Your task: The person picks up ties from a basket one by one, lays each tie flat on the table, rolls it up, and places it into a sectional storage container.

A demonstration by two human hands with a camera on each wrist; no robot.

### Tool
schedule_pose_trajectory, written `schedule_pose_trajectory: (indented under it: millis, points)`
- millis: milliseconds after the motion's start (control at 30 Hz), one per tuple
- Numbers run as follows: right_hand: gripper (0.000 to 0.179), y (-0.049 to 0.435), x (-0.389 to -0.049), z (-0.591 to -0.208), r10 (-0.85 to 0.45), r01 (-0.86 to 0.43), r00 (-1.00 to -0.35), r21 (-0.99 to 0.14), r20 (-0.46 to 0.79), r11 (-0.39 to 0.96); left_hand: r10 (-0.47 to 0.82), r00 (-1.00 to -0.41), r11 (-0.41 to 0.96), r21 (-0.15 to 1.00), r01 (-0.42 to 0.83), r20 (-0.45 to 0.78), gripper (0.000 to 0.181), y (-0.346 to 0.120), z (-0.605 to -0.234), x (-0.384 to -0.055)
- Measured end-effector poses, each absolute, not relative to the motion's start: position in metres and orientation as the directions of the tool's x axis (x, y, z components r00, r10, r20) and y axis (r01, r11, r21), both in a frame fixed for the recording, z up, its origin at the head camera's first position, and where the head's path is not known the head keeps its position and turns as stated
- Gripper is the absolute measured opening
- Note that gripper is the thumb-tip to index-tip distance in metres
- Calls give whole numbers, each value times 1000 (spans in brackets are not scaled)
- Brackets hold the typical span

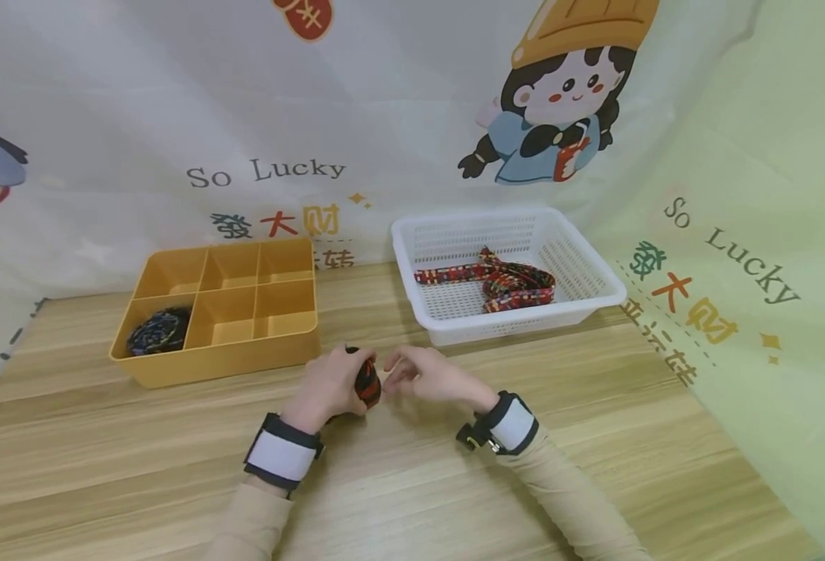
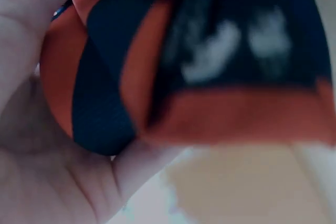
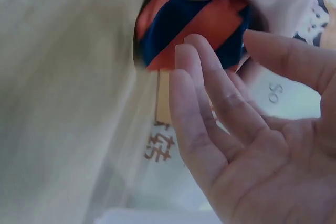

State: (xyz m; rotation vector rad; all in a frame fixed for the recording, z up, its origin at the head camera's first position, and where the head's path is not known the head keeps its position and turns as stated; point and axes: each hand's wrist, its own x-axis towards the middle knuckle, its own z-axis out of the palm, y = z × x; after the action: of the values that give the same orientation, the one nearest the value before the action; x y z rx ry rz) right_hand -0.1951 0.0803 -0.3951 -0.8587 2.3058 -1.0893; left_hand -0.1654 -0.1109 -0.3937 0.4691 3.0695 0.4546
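Note:
A rolled-up necktie (image 1: 368,382) with orange and dark navy diagonal stripes is in my left hand (image 1: 323,388), above the middle of the table. In the left wrist view, fingers and thumb wrap the necktie (image 2: 105,93), whose flat end with blurred whitish marks sticks out to the right. My right hand (image 1: 431,375) is just to the right of it, holding nothing. Seen from the right wrist, that hand's fingers (image 3: 197,124) are loosely extended close to the striped roll (image 3: 178,27); whether the tips touch it I cannot tell.
At the left stands a yellow compartment box (image 1: 216,358) with a dark patterned roll (image 1: 160,331) in its front left compartment. A white plastic basket (image 1: 510,327) at back right holds red patterned neckties (image 1: 520,287). A printed cloth (image 1: 384,101) hangs behind the wooden table (image 1: 398,499).

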Motion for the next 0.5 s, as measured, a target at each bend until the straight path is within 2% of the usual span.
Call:
schedule_pose_trajectory:
  millis: [100,200,333,433,500]
  points:
    - [30,84,-197,-389,-708,-370,-700,-800,-95,472,246,-963,927,263,267,111,72,-138,-367,-162]
    - [32,87,-199,-385,-714,-371,-694,-808,-86,458,156,-960,935,278,219,232,77,-175,-334,-164]
    - [33,91,-202,-381,-722,-377,-687,-808,-84,453,9,-927,955,273,120,376,81,-224,-311,-175]
    - [33,92,-203,-380,-731,-383,-676,-804,-92,455,-28,-926,964,256,75,375,82,-249,-318,-186]
    - [33,93,-203,-380,-735,-381,-670,-802,-103,459,-12,-944,966,247,73,328,81,-258,-329,-194]
